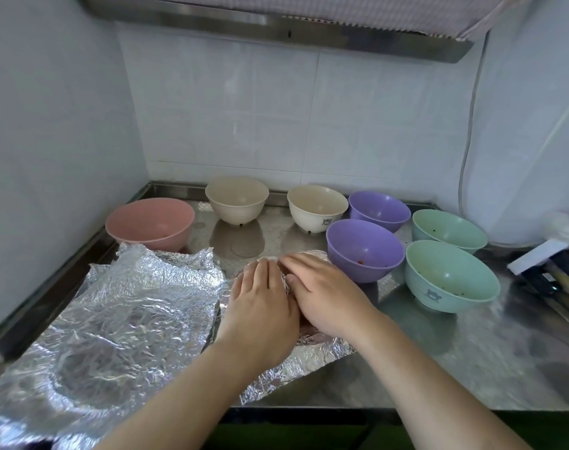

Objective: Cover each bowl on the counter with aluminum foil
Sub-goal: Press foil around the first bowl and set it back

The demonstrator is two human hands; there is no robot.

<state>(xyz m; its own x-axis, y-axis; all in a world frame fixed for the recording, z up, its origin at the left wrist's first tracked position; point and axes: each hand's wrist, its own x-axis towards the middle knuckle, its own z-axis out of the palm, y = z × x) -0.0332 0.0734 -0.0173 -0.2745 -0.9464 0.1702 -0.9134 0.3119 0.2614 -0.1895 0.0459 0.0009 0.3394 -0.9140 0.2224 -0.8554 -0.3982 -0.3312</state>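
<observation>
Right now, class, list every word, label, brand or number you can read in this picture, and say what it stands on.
No readable text anywhere.
Near green bowl: a small printed bear-like emblem, no legible words.
Cream bowl: a similar small emblem, too small to read.
White box at the right edge: blurred, nothing legible.

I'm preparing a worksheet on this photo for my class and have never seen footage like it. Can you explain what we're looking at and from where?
One picture, from a camera worn on a person's head, looking down at their own bare hands. No machine is involved. On the steel counter stand seven uncovered bowls: a pink bowl, two cream, two purple, two green. The left hand and right hand lie flat, pressing a foil sheet over something, probably another bowl, though it is hidden. More crumpled foil lies to the left.
</observation>
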